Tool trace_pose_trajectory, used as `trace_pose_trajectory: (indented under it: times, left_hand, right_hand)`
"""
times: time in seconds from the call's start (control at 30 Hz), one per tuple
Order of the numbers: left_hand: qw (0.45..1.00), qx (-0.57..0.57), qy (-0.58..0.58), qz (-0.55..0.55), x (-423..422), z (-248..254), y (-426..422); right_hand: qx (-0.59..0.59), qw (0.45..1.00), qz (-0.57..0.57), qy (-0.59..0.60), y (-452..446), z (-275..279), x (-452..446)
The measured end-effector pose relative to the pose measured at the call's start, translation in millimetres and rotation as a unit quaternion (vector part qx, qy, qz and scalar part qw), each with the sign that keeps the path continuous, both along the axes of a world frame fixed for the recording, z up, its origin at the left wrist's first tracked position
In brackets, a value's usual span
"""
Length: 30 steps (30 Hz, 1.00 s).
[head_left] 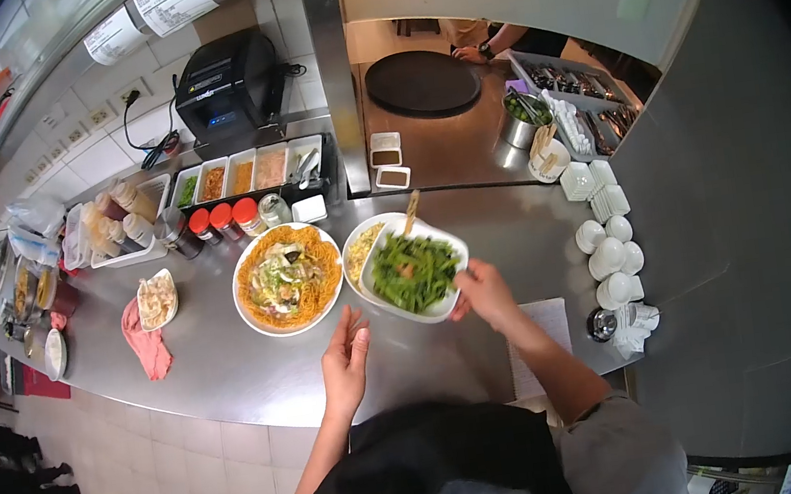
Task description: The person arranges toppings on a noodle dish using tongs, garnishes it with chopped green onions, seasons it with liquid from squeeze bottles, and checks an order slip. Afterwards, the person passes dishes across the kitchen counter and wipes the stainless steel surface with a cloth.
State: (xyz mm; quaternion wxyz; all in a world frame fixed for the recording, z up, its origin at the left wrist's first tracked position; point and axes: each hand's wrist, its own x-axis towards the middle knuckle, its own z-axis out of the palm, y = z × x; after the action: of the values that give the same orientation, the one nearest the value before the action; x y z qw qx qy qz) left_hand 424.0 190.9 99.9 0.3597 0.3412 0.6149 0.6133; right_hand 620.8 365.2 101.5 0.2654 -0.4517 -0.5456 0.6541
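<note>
My right hand [486,292] grips the right rim of a white dish of green leafy vegetables [416,273], fingers closed on its edge. This dish overlaps a white plate of yellow food [358,252] behind it, whose right part is hidden. A wooden utensil [412,211] sticks up at the back of the dish; which of the two it rests in I cannot tell. Just below a round plate of crispy noodles [289,278] with a pale, saucy topping is my left hand [346,356]. Its fingers are stretched out, with nothing in them.
Red-lidded jars [222,221] and a topping rack [248,173] line the back, below a black printer [228,85]. Stacked white bowls [609,260] stand at right. Beyond the pass-through are a round black tray [423,84] and another person's hand [471,54]. A pink cloth [146,342] lies left.
</note>
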Motion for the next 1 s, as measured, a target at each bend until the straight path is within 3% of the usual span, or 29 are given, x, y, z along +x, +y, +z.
trace_pose_trajectory:
  times: [0.07, 0.2, 0.47, 0.63, 0.73, 0.87, 1.0]
  left_hand:
    - [0.995, 0.003, 0.102, -0.007, 4.8, 4.3, 9.5]
    - [0.989, -0.028, 0.147, 0.017, 3.8, -18.0, -2.7]
    - [0.980, -0.125, 0.117, 0.098, 5.0, -36.8, -35.4]
    - [0.968, -0.151, 0.144, 0.136, -2.9, -27.0, -35.0]
    - [0.961, -0.160, 0.157, 0.160, -7.6, -21.3, -30.2]
    - [0.964, -0.156, 0.155, 0.146, -16.6, -30.4, -29.4]
    - [0.964, -0.077, -0.133, 0.217, -43.7, -75.8, -30.6]
  right_hand:
    - [0.032, 0.998, -0.052, -0.004, 43.2, 4.7, 6.4]
    - [0.092, 0.986, -0.139, -0.007, 146.1, -31.6, 13.4]
    - [0.095, 0.943, -0.312, 0.065, 302.7, -133.6, -43.4]
    - [0.009, 0.920, -0.383, 0.084, 349.3, -152.3, -96.6]
    - [-0.056, 0.886, -0.425, 0.176, 365.5, -158.6, -116.1]
    - [-0.079, 0.908, -0.301, 0.280, 375.1, -175.3, -108.4]
    - [-0.100, 0.967, -0.159, 0.174, 300.0, -132.0, -58.1]
